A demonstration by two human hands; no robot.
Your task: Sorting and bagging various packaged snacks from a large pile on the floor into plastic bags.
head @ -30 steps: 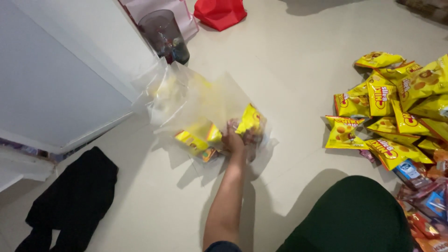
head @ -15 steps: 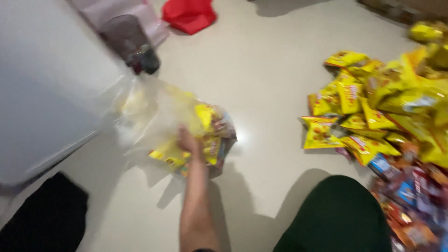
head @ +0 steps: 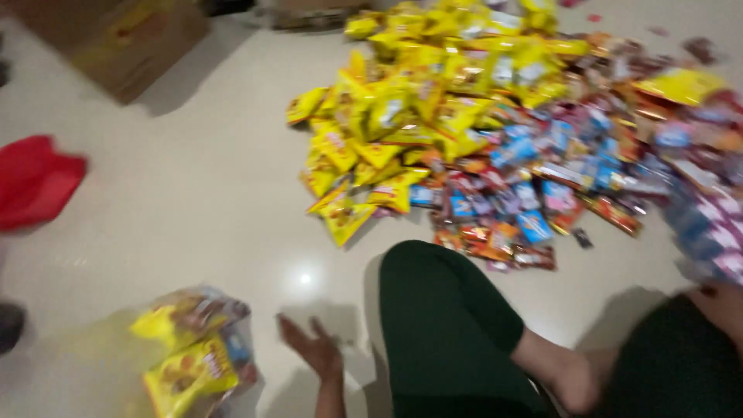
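Here the left hand [head: 313, 350] hovers open-fingered, empty, just beside the clear plastic bag of yellow snack packets [head: 193, 348]; a steady 2-finger pinch on the bag's rim would likely suit. The right hand is unseen.

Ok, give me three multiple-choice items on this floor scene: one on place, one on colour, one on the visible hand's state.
1. Where does the clear bag of snack packets lie?
A. lower left
B. upper right
C. on the box

2. What colour is the cloth at the left edge?
A. blue
B. red
C. white

3. How is the left hand?
A. clenched on a packet
B. inside the bag
C. open, empty

Answers: A, it sits apart from the big pile; B, plainly red; C, fingers spread over bare floor.
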